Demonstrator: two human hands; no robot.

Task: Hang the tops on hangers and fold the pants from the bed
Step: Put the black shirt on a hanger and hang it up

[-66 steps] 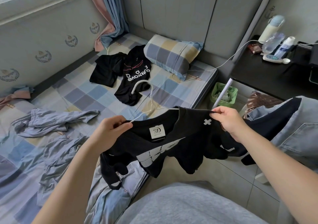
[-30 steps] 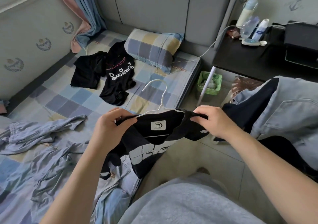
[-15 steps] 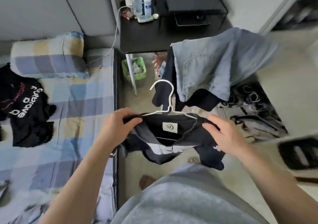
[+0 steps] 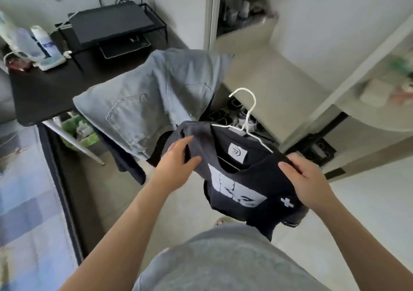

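Above the floor, our left hand (image 4: 176, 156) and right hand (image 4: 306, 176) each grip a shoulder of the black top (image 4: 245, 179); the fabric hides most of its white hanger (image 4: 250, 114).

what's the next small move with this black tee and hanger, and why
Probably smooth the shoulder under the left hand down over the white hanger: the black tee looks bunched there, while the right hand holds the other shoulder draped.

I see shirt (image 4: 250, 179) on hanger (image 4: 248, 112) between left hand (image 4: 176, 163) and right hand (image 4: 306, 179) | jeans (image 4: 152, 94) just behind, beside desk (image 4: 44, 94) | bottles (image 4: 42, 42) on desk, far left | bin (image 4: 78, 132) under desk | bed (image 4: 22, 190) at my left
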